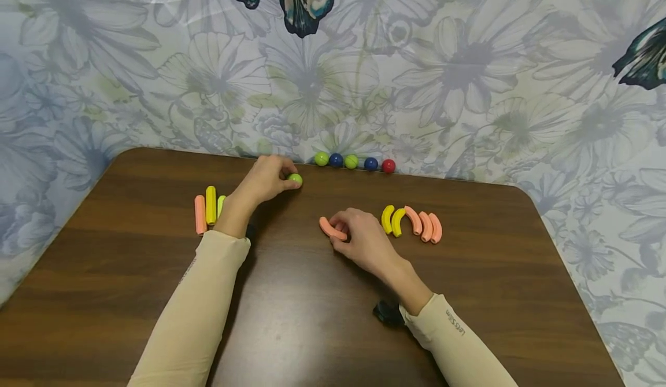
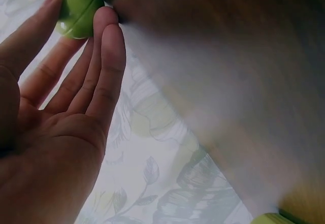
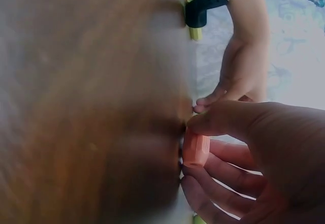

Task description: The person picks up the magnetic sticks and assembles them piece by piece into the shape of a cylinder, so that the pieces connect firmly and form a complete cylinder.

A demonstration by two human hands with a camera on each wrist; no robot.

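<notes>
My left hand (image 1: 262,180) pinches a green ball (image 1: 295,179) between thumb and fingers near the table's back edge; the left wrist view shows the same ball (image 2: 81,12) at the fingertips. My right hand (image 1: 366,241) holds a curved pink piece (image 1: 333,229) by one end over the middle of the table. In the right wrist view, thumb and fingers close round that pink piece (image 3: 196,148). Right of this hand stand two curved yellow pieces (image 1: 387,220) and several curved pink pieces (image 1: 426,227) in a row.
Along the back edge of the table (image 1: 291,306) lie two green balls (image 1: 351,161), two blue balls (image 1: 371,163) and a red ball (image 1: 388,166). At left, straight pink (image 1: 200,214), yellow (image 1: 210,205) and yellow-green pieces (image 1: 221,205) lie side by side, partly behind my left arm.
</notes>
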